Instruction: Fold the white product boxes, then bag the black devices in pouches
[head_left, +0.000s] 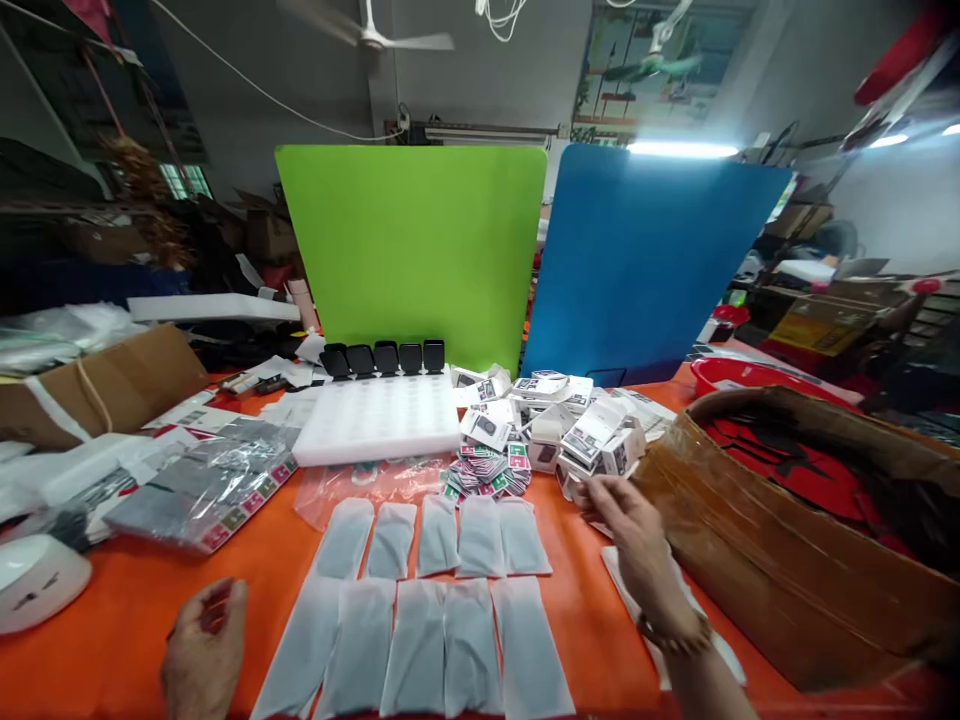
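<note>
My left hand (pixel 202 645) hovers low over the orange tabletop, its fingers loosely curved, the thumb apart and nothing in it. My right hand (pixel 637 535) reaches to the near edge of a heap of small white printed boxes (pixel 592 430). Its fingers are bent but apart; whether the tips touch a box I cannot tell. Between the hands lie two rows of translucent white pouches (pixel 420 645), flat and side by side. Beyond them is a pile of small printed cards (pixel 487 470). More white pouches (pixel 701 610) lie partly hidden under my right forearm.
A white foam block (pixel 379 420) bears a row of black rectangular items (pixel 386 358) at its back. Green (pixel 420 250) and blue (pixel 645 260) panels stand behind. A large cardboard box (pixel 780 560) bounds the right; plastic-wrapped packs (pixel 217 480) lie left.
</note>
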